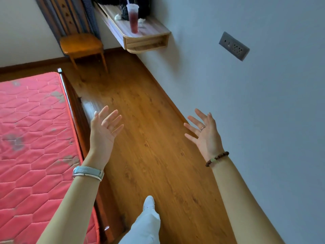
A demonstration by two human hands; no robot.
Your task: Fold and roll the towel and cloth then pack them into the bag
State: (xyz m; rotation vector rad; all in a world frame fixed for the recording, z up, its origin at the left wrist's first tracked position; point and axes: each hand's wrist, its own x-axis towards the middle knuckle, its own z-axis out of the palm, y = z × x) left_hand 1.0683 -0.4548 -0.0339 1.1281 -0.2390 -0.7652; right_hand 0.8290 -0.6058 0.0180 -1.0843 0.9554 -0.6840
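Observation:
No towel, cloth or bag shows in the head view. My left hand is held out in front of me over the wooden floor, palm up, fingers spread, holding nothing. A silver watch band sits on that wrist. My right hand is raised to the right at about the same height, palm facing inward, fingers apart and empty. It wears a ring and a brown bead bracelet.
A bare red quilted mattress on a wooden bed frame fills the left. A wooden floor strip runs between bed and grey wall. Far ahead stand a wooden chair and a wall shelf carrying a red drink cup. My leg and white shoe are below.

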